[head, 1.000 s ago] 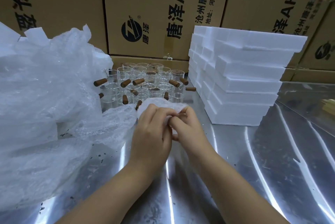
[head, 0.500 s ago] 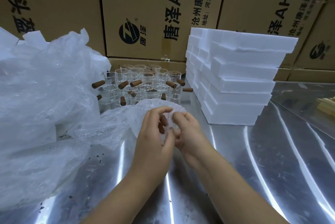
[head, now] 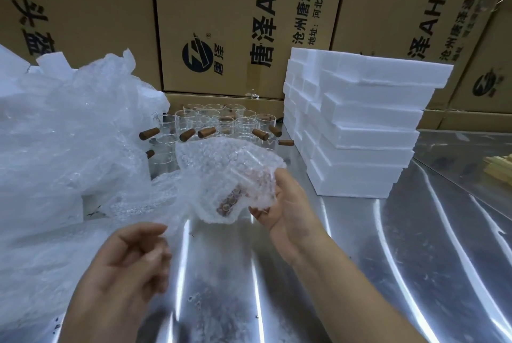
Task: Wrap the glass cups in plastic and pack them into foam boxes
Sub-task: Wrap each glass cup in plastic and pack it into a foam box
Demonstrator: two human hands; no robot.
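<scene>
Before us a wall of brown cardboard cartons (head: 221, 23) with black print and round logos, below us a shiny metal tabletop (head: 388, 273), streaked with reflected light, flecked with dark specks

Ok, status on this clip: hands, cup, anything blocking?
Right hand grips bubble-wrapped cup above the table. Left hand blurred, grip unclear. Foam boxes stacked to the right, nothing between.

Table (head: 360, 273) glossy brushed metal; foam boxes (head: 360, 132) matt white; bubble wrap (head: 221, 165) clear plastic.
</scene>
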